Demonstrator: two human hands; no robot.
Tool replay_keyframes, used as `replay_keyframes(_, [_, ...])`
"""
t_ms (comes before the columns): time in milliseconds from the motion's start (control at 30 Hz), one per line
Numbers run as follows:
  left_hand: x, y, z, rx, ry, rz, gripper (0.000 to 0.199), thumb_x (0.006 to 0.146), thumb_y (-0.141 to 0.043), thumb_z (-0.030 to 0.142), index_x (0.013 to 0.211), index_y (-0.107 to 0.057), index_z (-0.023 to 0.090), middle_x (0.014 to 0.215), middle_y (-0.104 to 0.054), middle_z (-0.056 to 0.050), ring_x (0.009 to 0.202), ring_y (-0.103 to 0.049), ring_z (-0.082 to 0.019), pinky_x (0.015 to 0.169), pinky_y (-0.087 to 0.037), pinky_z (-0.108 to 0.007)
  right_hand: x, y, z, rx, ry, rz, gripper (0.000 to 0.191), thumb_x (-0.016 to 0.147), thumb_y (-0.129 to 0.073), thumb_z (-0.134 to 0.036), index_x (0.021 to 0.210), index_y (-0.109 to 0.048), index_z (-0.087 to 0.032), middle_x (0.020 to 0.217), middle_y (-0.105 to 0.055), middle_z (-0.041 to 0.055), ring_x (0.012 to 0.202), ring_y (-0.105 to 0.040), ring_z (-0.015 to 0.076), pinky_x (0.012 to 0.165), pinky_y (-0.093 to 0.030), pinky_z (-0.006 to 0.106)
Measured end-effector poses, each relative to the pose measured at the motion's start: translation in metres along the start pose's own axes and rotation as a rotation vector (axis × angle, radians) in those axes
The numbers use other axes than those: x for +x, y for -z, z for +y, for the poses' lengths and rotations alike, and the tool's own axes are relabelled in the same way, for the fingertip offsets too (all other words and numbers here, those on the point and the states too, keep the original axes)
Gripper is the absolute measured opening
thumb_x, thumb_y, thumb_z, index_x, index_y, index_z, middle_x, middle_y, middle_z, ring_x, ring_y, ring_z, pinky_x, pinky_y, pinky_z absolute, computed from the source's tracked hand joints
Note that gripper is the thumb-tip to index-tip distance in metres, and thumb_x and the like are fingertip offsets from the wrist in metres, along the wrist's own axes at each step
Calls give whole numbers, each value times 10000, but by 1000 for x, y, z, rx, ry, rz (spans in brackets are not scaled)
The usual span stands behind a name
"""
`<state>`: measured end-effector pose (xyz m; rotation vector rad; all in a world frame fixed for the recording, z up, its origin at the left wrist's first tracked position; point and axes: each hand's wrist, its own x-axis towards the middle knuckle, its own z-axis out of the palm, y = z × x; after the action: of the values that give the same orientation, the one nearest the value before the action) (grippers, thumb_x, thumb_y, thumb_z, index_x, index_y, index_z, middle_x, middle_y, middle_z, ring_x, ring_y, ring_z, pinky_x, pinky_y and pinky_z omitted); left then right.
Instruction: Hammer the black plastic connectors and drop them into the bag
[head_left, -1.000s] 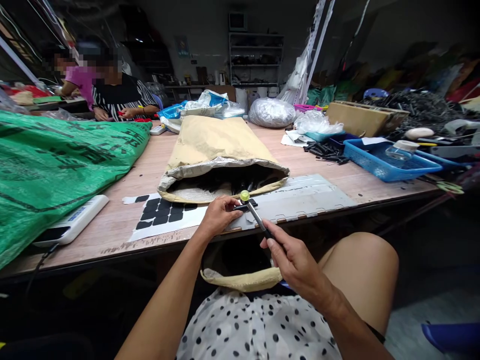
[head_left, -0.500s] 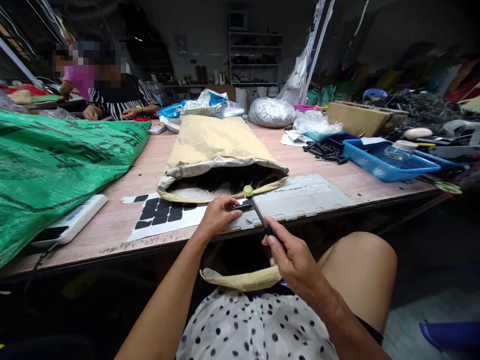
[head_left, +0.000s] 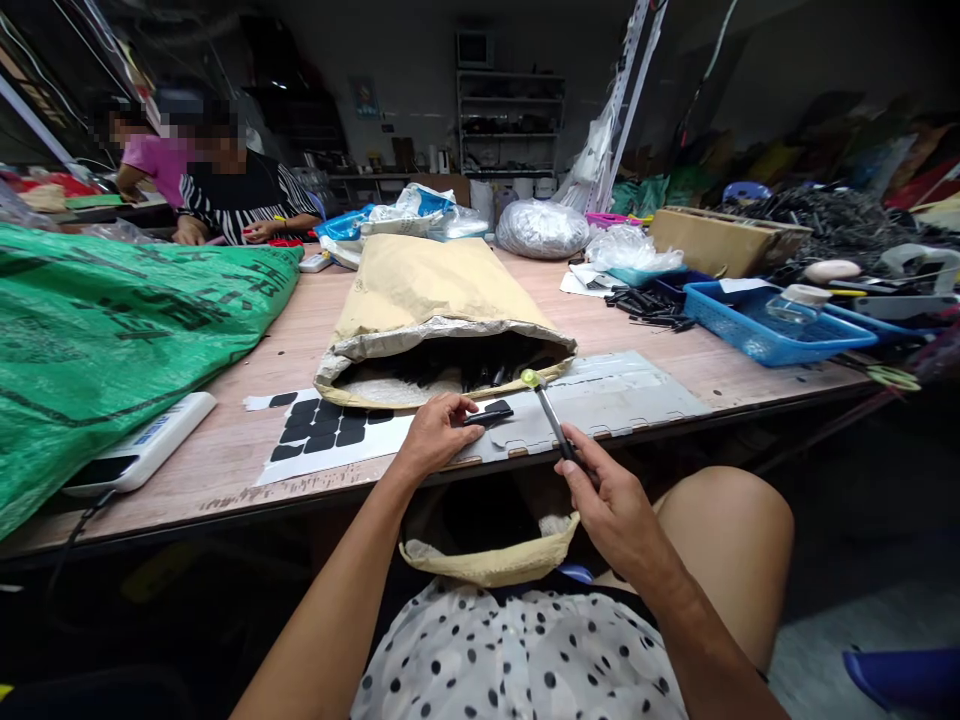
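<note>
My left hand [head_left: 441, 432] rests at the table's front edge, its fingers closed on a slim black piece [head_left: 491, 415] that lies over a grey board [head_left: 630, 395]. In my right hand [head_left: 604, 490] is a small hammer [head_left: 551, 412] with a yellow-green head, raised just right of the black piece and apart from it. A white sheet [head_left: 300, 470] bearing several black rounded squares [head_left: 322, 425] lies left of my left hand. Behind both hands a tan paper sack [head_left: 442, 275] gapes toward me, with dark pieces inside.
Another open sack [head_left: 491, 570] is below the table edge at my lap. A green woven bag [head_left: 150, 310] and a white device [head_left: 161, 435] are on the left. Rightward are a blue basket [head_left: 780, 350] and black parts [head_left: 652, 305]. Two people sit at the far left.
My right hand has moved the hammer to the right, away from the black piece, which now shows more fully. My left hand stays nearly in place.
</note>
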<state>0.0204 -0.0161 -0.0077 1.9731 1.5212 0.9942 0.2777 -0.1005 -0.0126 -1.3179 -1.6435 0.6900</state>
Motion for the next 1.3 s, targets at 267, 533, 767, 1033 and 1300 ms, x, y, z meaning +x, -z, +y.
replay_keyframes(267, [0, 2, 4, 56, -58, -23, 171, 777, -741, 292, 924, -757, 206, 878, -675, -24, 826, -600, -193, 730, -453, -300, 7, 9, 14, -304, -112, 24, 574, 926, -433, -301, 1461, -547, -127, 1196, -673, 148, 1120, -642, 263, 1027, -504, 417])
replay_keyframes(533, [-1, 2, 4, 25, -59, -17, 188, 745, -725, 236, 930, -718, 201, 905, -671, -12, 802, -574, -180, 718, -443, -295, 10, 10, 15, -419, -80, -23, 574, 922, -434, -273, 1457, -538, -91, 1183, -673, 160, 1046, -648, 271, 959, -512, 421])
replay_keyframes(767, [-3, 4, 11, 35, -83, -16, 163, 759, -727, 245, 916, -707, 205, 884, -676, -13, 802, -573, -187, 727, -448, -304, 11, 9, 18, -449, -70, -11, 559, 920, -440, -263, 1448, -552, -116, 1183, -691, 150, 1053, -657, 264, 968, -501, 401])
replay_keyframes(1033, [-60, -4, 30, 45, -258, -121, 167, 861, -677, 299, 1022, -686, 257, 928, -715, -37, 818, -643, -210, 764, -502, -352, 11, 11, 18, -393, -72, 1, 536, 916, -459, -283, 1424, -587, -174, 1236, -704, 115, 1059, -670, 235, 959, -508, 354])
replay_keyframes(1300, [-107, -46, 1, 235, -168, -368, 226, 872, -637, 327, 1088, -700, 349, 984, -742, -68, 877, -711, -306, 714, -511, -418, 11, 12, 13, -418, -88, -24, 568, 919, -433, -289, 1451, -560, -135, 1150, -704, 131, 976, -662, 241, 902, -506, 364])
